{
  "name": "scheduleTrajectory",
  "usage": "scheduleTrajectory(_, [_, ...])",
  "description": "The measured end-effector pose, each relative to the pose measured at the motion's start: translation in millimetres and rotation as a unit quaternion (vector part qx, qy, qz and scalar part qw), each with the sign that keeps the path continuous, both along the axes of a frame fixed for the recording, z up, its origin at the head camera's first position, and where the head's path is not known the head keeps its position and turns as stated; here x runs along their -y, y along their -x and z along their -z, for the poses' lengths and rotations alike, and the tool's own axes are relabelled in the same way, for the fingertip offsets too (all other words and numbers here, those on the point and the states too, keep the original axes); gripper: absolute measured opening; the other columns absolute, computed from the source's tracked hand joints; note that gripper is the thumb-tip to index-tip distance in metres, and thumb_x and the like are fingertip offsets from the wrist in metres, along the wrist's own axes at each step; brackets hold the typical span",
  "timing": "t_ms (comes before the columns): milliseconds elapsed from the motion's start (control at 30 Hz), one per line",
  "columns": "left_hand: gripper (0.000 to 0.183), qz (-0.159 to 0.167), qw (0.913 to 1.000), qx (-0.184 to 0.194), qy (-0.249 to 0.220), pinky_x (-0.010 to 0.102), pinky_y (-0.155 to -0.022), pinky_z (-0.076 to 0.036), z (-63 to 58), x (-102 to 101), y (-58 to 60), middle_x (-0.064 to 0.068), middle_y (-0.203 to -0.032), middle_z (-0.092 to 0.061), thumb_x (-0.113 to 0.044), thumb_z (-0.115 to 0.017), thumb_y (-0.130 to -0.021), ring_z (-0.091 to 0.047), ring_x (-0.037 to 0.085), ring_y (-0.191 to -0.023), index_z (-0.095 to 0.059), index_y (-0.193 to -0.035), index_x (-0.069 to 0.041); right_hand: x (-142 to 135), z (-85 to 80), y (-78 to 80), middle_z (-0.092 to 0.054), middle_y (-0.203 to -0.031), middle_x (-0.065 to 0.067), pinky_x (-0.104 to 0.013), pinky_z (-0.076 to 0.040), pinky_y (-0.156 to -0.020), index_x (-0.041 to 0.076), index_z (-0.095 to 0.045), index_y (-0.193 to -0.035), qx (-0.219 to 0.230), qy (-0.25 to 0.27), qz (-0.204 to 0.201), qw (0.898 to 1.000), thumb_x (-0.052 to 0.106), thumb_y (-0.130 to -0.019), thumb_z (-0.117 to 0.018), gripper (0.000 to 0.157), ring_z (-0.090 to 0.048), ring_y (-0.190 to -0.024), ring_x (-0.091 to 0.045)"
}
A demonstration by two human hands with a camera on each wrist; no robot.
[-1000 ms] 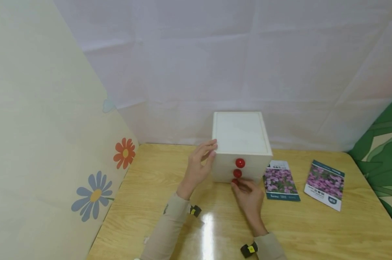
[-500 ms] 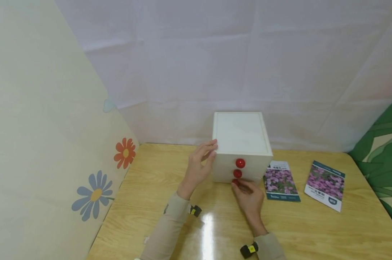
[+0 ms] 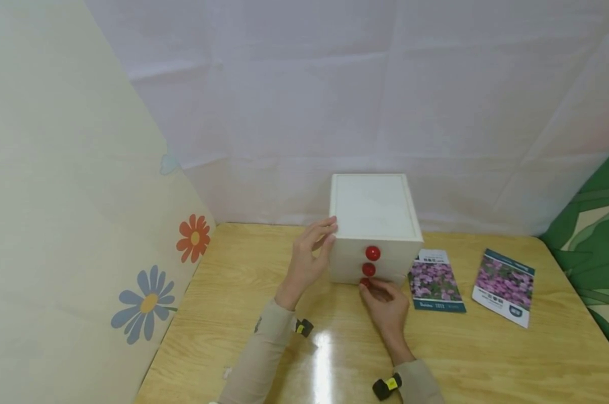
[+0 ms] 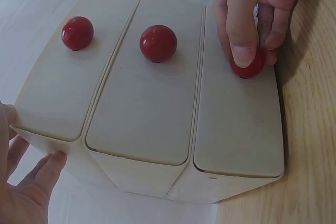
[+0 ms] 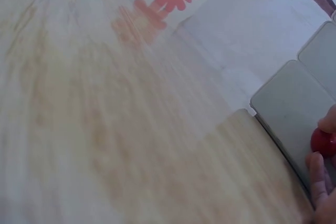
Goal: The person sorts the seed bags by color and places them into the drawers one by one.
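A small white box of drawers (image 3: 372, 205) stands on the table near the back wall. Its front bears three stacked drawers, each with a round red knob. The right hand (image 3: 387, 311) pinches the bottom knob (image 4: 247, 65) between thumb and fingers, covering much of it. Above it are the middle knob (image 4: 158, 43) and the top knob (image 4: 77, 33), both untouched. The left hand (image 3: 306, 261) rests its fingertips against the box's left side near the upper front corner. In the left wrist view, all three drawer fronts sit level with each other.
Two printed packets with pink flowers lie right of the box: one packet (image 3: 437, 280) beside it, the other packet (image 3: 505, 287) farther right. A white cloth wall (image 3: 284, 112) rises behind the wooden table (image 3: 223, 292). A flower-printed panel (image 3: 82, 196) borders the left.
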State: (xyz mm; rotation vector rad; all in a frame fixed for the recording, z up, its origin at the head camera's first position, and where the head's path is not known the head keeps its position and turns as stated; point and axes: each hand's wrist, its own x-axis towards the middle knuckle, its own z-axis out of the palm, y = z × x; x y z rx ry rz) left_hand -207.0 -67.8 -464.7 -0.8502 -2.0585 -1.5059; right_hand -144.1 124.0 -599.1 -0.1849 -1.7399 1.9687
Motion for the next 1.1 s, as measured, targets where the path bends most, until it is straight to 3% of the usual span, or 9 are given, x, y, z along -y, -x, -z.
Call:
scheduleTrajectory(200, [0.022, 0.002, 1.0000, -0.006, -0.004, 0.036, -0.100, -0.063, 1.0, 0.1, 0.5, 0.019, -0.144, -0.066, -0.002, -0.064, -0.106, -0.067, 0.036, -0.131, -0.070, -0.125, 0.004, -0.2, 3.3, -0.3, -0.074, -0.089, 0.002, -0.016, -0.065, -0.071, -0.013, -0.078, -0.094, -0.003, -0.003, 0.005, 1.000, -0.019, -0.074, -0.087, 0.023, -0.075, -0.076, -0.002])
scheduleTrajectory(533, [0.022, -0.001, 1.0000, -0.003, 0.000, 0.031, -0.101, -0.061, 1.1, -0.5, 0.6, 0.019, -0.144, -0.066, -0.001, -0.064, -0.105, -0.066, 0.035, -0.132, -0.070, -0.125, 0.005, -0.6, 4.8, -0.4, -0.074, -0.089, 0.000, -0.017, -0.065, -0.072, -0.011, -0.079, -0.093, -0.009, -0.007, 0.007, 1.000, -0.019, -0.073, -0.087, 0.023, -0.076, -0.076, -0.002])
scheduleTrajectory(1100, [0.022, 0.002, 1.0000, 0.005, -0.002, 0.030, -0.102, -0.061, 0.6, -0.2, 1.6, 0.020, -0.144, -0.066, -0.002, -0.064, -0.106, -0.066, 0.036, -0.132, -0.069, -0.125, 0.005, -1.1, 3.5, -2.7, -0.073, -0.088, -0.015, -0.015, -0.064, -0.071, -0.010, -0.079, -0.092, -0.010, -0.017, 0.013, 1.000, -0.018, -0.073, -0.088, 0.022, -0.075, -0.075, -0.001])
